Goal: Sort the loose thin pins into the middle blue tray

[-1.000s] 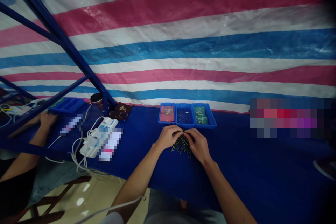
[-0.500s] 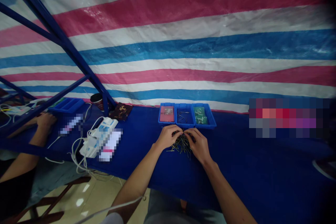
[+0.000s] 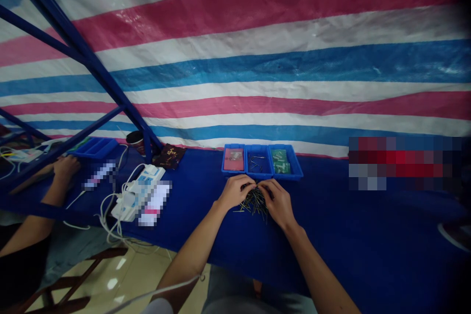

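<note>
A pile of thin, dark metal pieces (image 3: 253, 202), like long nails or pins, lies on the blue tabletop. Over its far edge, my left hand (image 3: 235, 190) is closed in a pinch, thumb against fingers. Facing it from the right, my right hand (image 3: 275, 197) pinches too, its fingertips almost touching the left ones. Whatever sits between the fingertips is too small to make out. Just beyond both hands stands a blue three-part tray (image 3: 259, 176). It holds a pink packet (image 3: 234, 159), a few thin bent metal pieces (image 3: 257, 163) and a green packet (image 3: 281, 162).
On the left are a white power strip (image 3: 128, 201) with cables, a blurred-out phone-like item (image 3: 154, 203), a brown packet (image 3: 169, 155) and a dark cup (image 3: 136, 142). A blue metal frame (image 3: 91, 61) separates off another person's arm (image 3: 61, 181) and a blue tray (image 3: 96, 148). Striped sheeting (image 3: 257, 68) hangs behind.
My hands keep almost the same pinching pose over the pile. The other person's hand at the left has shifted slightly.
</note>
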A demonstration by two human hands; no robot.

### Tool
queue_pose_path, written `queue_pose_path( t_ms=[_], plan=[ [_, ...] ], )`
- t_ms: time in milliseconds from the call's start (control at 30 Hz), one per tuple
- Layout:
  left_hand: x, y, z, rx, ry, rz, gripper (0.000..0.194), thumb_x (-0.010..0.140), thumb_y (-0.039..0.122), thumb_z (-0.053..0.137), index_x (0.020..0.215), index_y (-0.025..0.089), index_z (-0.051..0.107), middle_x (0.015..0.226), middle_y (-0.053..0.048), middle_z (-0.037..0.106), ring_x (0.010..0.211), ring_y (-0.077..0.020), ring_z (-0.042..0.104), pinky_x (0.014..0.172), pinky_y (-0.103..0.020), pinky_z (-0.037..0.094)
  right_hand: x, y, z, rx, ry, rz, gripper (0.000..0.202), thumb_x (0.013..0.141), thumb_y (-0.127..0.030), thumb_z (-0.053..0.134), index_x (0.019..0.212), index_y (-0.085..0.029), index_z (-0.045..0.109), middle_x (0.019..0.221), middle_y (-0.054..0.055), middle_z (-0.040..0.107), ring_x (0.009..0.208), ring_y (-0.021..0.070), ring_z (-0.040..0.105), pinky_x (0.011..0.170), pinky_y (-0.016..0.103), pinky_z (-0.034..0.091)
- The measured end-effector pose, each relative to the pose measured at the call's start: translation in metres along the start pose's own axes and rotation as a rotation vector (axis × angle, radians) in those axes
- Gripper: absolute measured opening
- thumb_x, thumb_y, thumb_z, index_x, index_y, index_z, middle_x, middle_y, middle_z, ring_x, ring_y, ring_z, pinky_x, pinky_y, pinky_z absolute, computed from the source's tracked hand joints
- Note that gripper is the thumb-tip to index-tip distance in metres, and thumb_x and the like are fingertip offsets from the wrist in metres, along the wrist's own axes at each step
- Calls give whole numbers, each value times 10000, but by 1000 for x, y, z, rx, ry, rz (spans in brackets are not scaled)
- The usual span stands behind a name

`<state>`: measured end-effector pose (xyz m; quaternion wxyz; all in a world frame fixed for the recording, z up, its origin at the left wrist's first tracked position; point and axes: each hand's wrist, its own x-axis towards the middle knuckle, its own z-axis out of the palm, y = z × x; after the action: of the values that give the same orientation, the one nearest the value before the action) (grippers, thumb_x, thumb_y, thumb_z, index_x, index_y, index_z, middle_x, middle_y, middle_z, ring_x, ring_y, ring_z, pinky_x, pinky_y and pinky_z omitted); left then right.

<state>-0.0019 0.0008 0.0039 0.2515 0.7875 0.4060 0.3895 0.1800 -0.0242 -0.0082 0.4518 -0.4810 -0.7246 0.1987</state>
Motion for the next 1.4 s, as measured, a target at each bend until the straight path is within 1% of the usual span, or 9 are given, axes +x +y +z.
queue_pose_path(
  t_ms=[167, 700, 900, 1200, 1400],
  plan=[
    [0, 0, 0, 4, 1, 4, 216, 960, 297, 567, 918, 168, 734, 912, -68, 727, 828, -170, 662, 800, -273, 511, 0, -1, 0, -9, 1, -3, 228, 1000, -330, 460, 958, -243, 666, 946, 57, 676, 837, 203, 648, 745, 310, 497],
    [0, -2, 1, 1, 19, 1, 188, 953, 277, 582, 925, 173, 736, 919, -61, 728, 844, -171, 667, 824, -278, 514, 0, 1, 0, -45, -4, 6, 233, 1006, -350, 455, 951, -246, 656, 926, 49, 673, 820, 204, 646, 741, 306, 476],
    [0, -1, 1, -6, 23, 4, 197, 953, 280, 581, 923, 169, 741, 916, -70, 731, 837, -174, 670, 810, -277, 519, -1, 2, 1, -62, -3, 13, 227, 1008, -341, 456, 948, -237, 649, 919, 45, 672, 814, 198, 647, 764, 297, 471],
    [1, 1, 0, -6, 27, 19, 182, 949, 259, 589, 909, 165, 739, 897, -59, 726, 814, -162, 660, 796, -263, 508, -1, 1, 0, -96, -39, 35, 332, 1029, -396, 401, 868, -210, 624, 801, 38, 647, 748, 182, 617, 697, 276, 417],
    [0, 1, 1, -6, 17, 21, 195, 952, 280, 587, 916, 170, 743, 901, -63, 729, 824, -167, 663, 807, -269, 511, -1, 0, 0, -159, -34, 50, 423, 1036, -430, 361, 747, -209, 576, 672, 22, 607, 620, 159, 576, 594, 275, 349]
  ],
)
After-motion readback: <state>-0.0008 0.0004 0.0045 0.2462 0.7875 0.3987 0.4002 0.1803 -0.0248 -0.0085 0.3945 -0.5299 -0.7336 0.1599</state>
